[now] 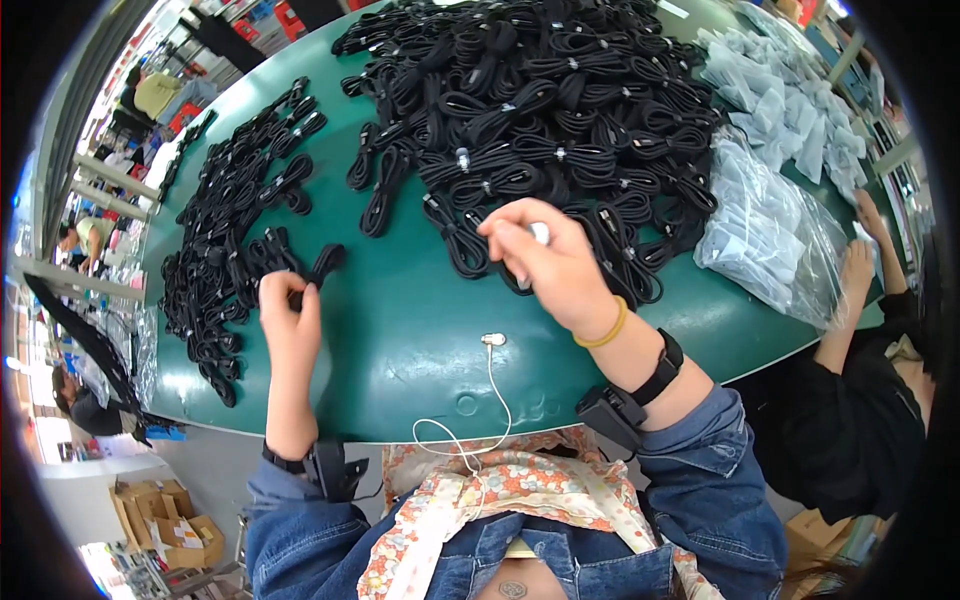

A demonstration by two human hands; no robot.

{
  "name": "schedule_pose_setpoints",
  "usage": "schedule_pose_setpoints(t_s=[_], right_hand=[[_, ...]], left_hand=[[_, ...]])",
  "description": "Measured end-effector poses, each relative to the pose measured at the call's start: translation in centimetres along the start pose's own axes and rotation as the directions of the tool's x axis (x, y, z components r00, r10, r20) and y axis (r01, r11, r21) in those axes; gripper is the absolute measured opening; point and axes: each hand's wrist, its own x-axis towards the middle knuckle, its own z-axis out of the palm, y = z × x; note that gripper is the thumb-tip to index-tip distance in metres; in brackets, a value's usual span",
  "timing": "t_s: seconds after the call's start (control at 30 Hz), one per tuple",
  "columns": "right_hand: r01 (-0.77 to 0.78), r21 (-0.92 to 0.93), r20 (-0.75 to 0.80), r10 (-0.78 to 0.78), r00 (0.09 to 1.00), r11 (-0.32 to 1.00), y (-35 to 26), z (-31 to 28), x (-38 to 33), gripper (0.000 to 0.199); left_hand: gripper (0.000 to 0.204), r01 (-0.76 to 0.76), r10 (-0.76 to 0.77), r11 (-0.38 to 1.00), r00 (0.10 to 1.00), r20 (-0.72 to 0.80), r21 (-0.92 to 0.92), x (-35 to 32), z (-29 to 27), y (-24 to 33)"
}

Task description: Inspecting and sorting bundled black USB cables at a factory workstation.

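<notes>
Left hand [290,315] closed around a coiled black cable bundle [318,268] at the near edge of the sorted row [235,200] on the green table [400,330]; bundle sticks out beyond the fingers, long axis running up and to the right, away from the body. Right hand [545,262] pinching a small white piece [540,233] between thumb and fingertips, just over the near rim of the large cable heap [540,110]; black cable partly hidden under the palm, hold on it unclear. Clear plastic bags [765,235] stacked right of heap, pale, crinkled, flat; more [790,100] beyond. Cardboard boxes [165,520] on floor, lower left. White earphone cord [490,385] lying on table edge. Another person's hands [862,255] at far right.
</notes>
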Motion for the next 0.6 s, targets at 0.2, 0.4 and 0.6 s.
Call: schedule_pose_setpoints(t_s=[0.2, 0.4, 0.6], right_hand=[[-0.133, -0.022, 0.092, 0.134, 0.987, 0.991, -0.1, 0.3, -0.2, 0.02], [-0.305, 0.208, 0.15, 0.278, 0.949, 0.929, -1.4, -0.6, 0.2, 0.026], [-0.041, 0.12, 0.111, 0.028, 0.993, 0.992, -1.1, -0.2, -0.4, 0.033]], left_hand=[[0.021, -0.375, 0.343, 0.892, 0.925, -0.162, -0.253, 0.0, 0.2, 8.1], [0.027, -0.706, 0.697, 0.651, 0.702, -0.149, -0.28, 0.8, 2.9, 10.6], [0.044, 0.011, -0.062, 0.22, 0.998, -0.003, -0.975, 0.1, 5.0, 11.7]])
